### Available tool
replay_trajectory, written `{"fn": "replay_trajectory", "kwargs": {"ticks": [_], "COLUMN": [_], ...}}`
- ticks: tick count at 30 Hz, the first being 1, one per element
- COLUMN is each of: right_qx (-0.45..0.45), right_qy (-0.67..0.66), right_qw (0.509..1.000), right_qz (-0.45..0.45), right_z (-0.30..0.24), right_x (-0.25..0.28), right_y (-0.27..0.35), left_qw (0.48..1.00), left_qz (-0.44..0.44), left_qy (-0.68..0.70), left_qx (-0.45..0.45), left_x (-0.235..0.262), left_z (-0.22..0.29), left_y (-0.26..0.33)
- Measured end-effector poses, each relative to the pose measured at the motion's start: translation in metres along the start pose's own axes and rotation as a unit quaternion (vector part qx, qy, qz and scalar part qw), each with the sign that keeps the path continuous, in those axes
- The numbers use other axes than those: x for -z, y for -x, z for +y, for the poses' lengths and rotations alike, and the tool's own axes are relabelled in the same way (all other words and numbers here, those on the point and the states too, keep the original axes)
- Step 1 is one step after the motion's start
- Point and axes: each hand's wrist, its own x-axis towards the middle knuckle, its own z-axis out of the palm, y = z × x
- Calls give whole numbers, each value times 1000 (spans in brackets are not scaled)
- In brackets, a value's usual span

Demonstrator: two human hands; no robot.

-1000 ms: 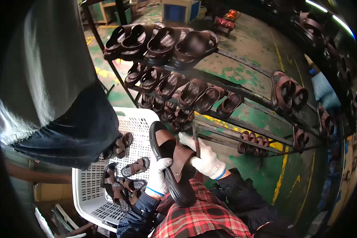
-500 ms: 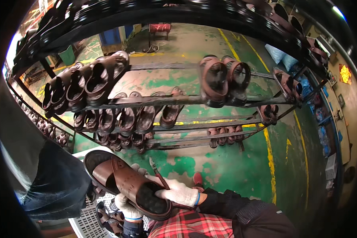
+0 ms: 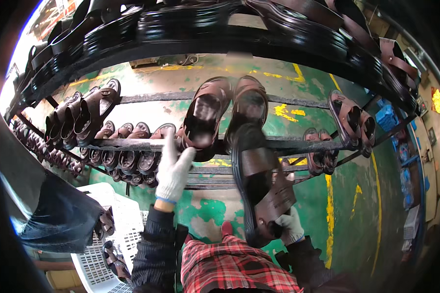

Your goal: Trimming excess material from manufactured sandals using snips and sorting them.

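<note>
My right hand [image 3: 292,227], in a white knit glove, is closed on the heel end of a brown sandal [image 3: 275,199] with a dark sole. That sandal stands almost upright, toe up, in front of the rack, and it hides part of my fingers. My left hand [image 3: 173,171], also gloved, is raised with fingers and thumb apart, holding nothing. Its fingertips are beside a brown sandal [image 3: 204,115] on the rack's middle bars; whether they touch it I cannot tell. Another brown sandal [image 3: 250,103] rests just right of that one, its lower end partly behind the held sandal.
A black metal rack [image 3: 298,103] spans the view, with several sandals along its tiers. The dark upper tier [image 3: 200,46] hangs close above. At lower left, a white plastic basket [image 3: 90,273] holds sandals, beside a dark cloth [image 3: 58,215]. Shelving [image 3: 408,161] stands far right.
The held sandal has gone from lower left to centre right, up toward the rack. My left hand has let go of it and reached forward. The red-handled tool by my right hand no longer shows.
</note>
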Motion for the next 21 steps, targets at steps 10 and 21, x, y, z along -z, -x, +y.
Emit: {"fn": "replay_trajectory", "kwargs": {"ticks": [10,21], "right_qx": [38,256], "right_qy": [44,548], "right_qw": [998,796], "right_qz": [-25,19], "right_z": [-55,-15], "right_x": [-46,-297], "right_y": [-19,-185], "left_qw": [988,921], "left_qz": [9,345], "left_qy": [152,123], "left_qx": [-7,131], "left_x": [-64,140], "left_z": [-18,-117], "left_y": [-1,172]}}
